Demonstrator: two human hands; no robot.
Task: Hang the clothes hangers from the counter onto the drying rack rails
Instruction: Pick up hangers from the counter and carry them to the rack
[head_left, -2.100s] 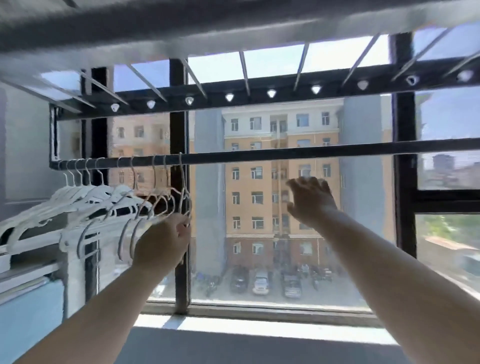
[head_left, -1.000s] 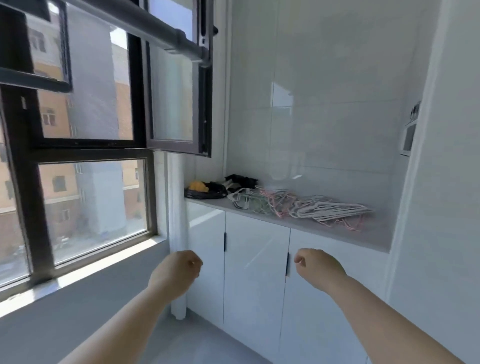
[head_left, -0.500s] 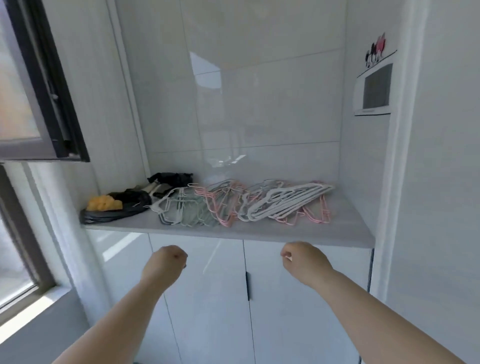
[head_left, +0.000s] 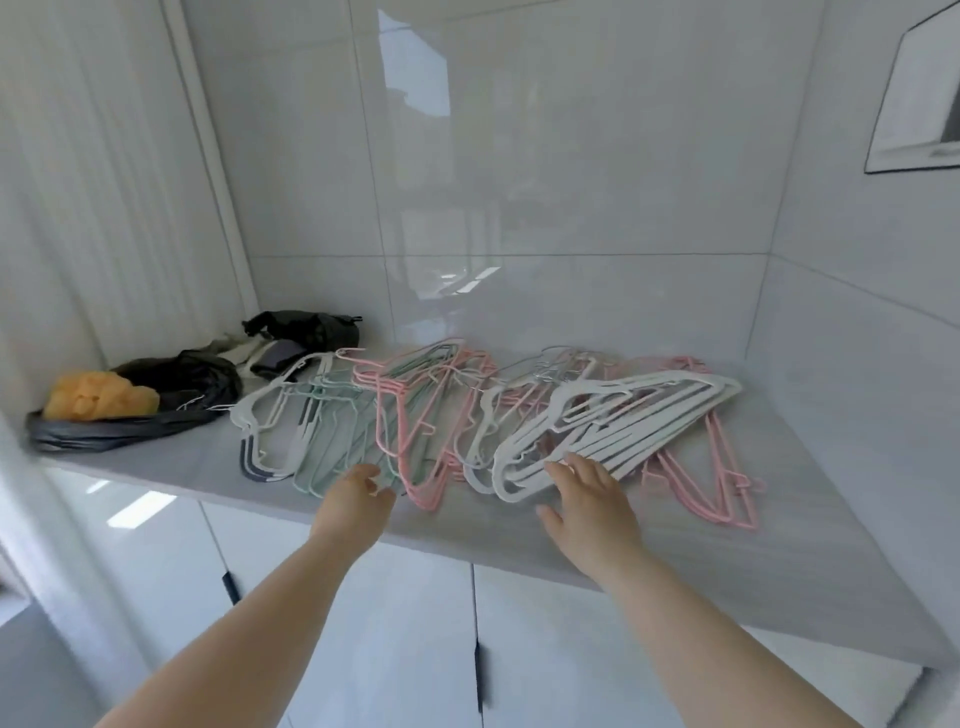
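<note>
**Left hand (head_left: 358, 493) and right hand (head_left: 587, 499) reach across the counter (head_left: 727, 561).**
The left hand nears the green hangers (head_left: 332, 431) and the right meets the white hangers (head_left: 623, 415). Each grip is apart and holds nothing. The hangers lie grouped by colour, with pink hangers (head_left: 410, 415) between, probably so that a bundle lifts together. The drying rack is out of view, and no label or writing is legible.

You've got bare counter (head_left: 675, 540) along the front edge and right end; black bag (head_left: 171, 400) hogs the left end.
</note>
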